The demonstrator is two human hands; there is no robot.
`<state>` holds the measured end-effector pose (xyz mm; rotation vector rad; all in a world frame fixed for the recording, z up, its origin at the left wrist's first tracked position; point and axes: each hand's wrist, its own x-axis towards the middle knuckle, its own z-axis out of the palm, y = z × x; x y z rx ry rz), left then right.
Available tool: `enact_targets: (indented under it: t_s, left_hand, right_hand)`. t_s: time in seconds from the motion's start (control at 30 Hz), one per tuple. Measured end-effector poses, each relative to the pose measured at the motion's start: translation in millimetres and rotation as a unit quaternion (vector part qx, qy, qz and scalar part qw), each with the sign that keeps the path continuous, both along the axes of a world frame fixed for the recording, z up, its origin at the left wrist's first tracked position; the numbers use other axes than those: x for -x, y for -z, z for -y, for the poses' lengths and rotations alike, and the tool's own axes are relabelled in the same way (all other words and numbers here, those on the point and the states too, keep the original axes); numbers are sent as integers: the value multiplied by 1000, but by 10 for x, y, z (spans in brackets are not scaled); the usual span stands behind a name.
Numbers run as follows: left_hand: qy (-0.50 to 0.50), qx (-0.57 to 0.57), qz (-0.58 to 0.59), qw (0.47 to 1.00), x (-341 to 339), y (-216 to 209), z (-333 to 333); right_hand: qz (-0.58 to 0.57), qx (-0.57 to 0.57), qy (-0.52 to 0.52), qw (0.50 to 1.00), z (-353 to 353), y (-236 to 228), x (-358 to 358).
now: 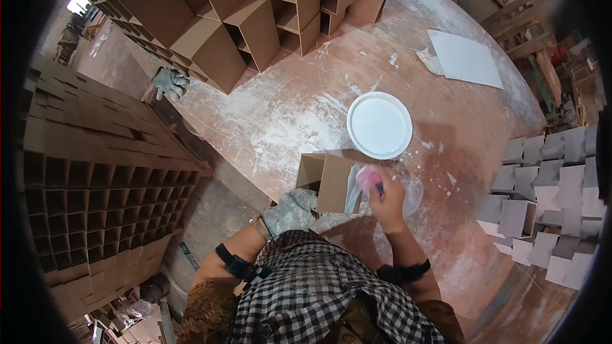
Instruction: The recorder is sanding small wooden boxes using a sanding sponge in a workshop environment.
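Gloved, the left hand [290, 211] steadies a light, stiff brown cardboard box [327, 180] by its side wall while the bare right hand [386, 200] grips a pink-tipped brush [370, 180].

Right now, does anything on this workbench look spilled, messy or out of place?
Yes. White smears and splashes streak the reddish table around the white dish, as if paste was slopped about. A lone grey glove lies on the cardboard stacks at the left, far from the gloved left hand.
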<state>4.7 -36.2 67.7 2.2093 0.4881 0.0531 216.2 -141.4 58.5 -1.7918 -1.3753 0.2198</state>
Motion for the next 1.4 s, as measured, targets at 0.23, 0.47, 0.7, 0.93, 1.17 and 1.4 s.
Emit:
enact_targets:
  t_s: [0.23,0.47,0.7,0.93,1.17,1.4]
  left_hand:
    - [-36,4,26,999,21,22,72]
    - [-10,-47,6,999,22,140,39]
    - [17,-54,-13,998,36,228,6]
    - [-15,-40,60,997,130,273,0]
    - [62,8,14,998,125,306,-102]
    - [39,-26,-24,999,101,222,-67]
  right_hand:
    - [-23,-2,-31,999,260,-35,125]
    - [7,-89,-156,984,86,-208,342]
    - [22,-86,25,996,-339,43,0]
    - [60,-50,-179,981,178,-60,419]
    - [114,-55,-71,989,-352,23,278]
    - [34,-31,-138,989,-134,-240,519]
